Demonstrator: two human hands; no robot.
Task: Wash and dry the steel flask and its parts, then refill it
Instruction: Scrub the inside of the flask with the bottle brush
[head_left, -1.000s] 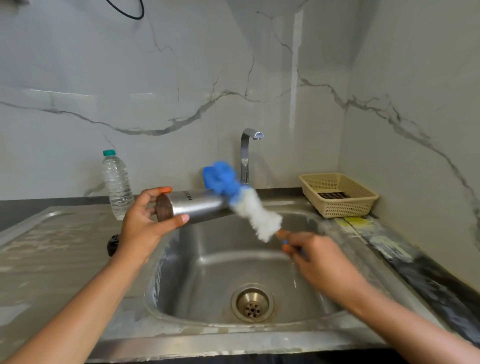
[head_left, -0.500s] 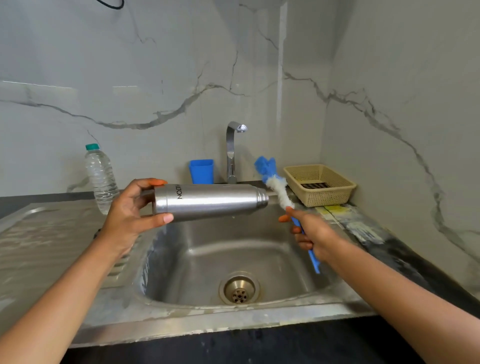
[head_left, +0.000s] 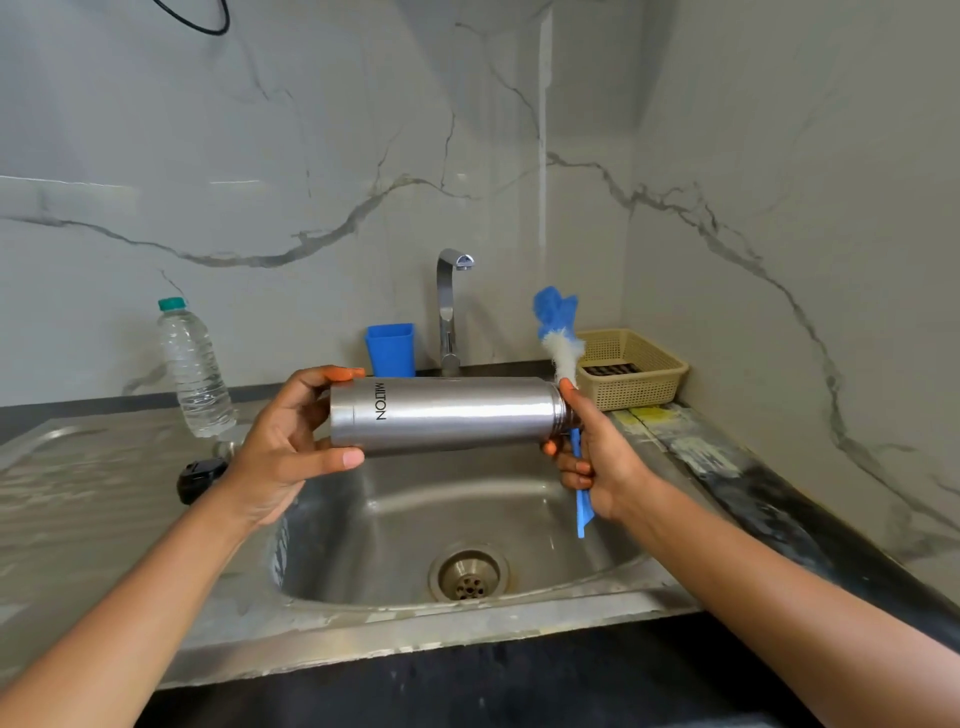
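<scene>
Flask position: the steel flask (head_left: 447, 413) is held in the air above the basin of the sink (head_left: 395, 525), between the two hands.
Flask long axis: it lies almost level and runs from left to right across the view.
Flask direction: the flat base points left, into the left hand; the narrow neck points right, toward the right hand. The printed name is near the base end and reads sideways.
Left hand: the left hand (head_left: 283, 441) grips the base end, with the fingers curled over the top and the thumb pressed on the near side.
Right hand: the right hand (head_left: 597, 457) is closed round the blue handle of the bottle brush (head_left: 558, 338). One stretched finger touches the flask at the neck.
Brush: it stands nearly upright just beside the neck, outside the flask. The blue tip is on top, the white bristles are under it, and the handle end comes out below the hand.
Flask mouth: hidden by the right hand, so I cannot tell if it is open.
Behind the sink: a tap (head_left: 449, 312), with a blue cup (head_left: 390, 349) just left of it.
Right corner: a beige basket (head_left: 639, 384).
Left side: a plastic water bottle (head_left: 193, 369) stands upright on the drainboard (head_left: 93, 499); a black round thing (head_left: 200, 478) lies near it, partly behind the left wrist.
</scene>
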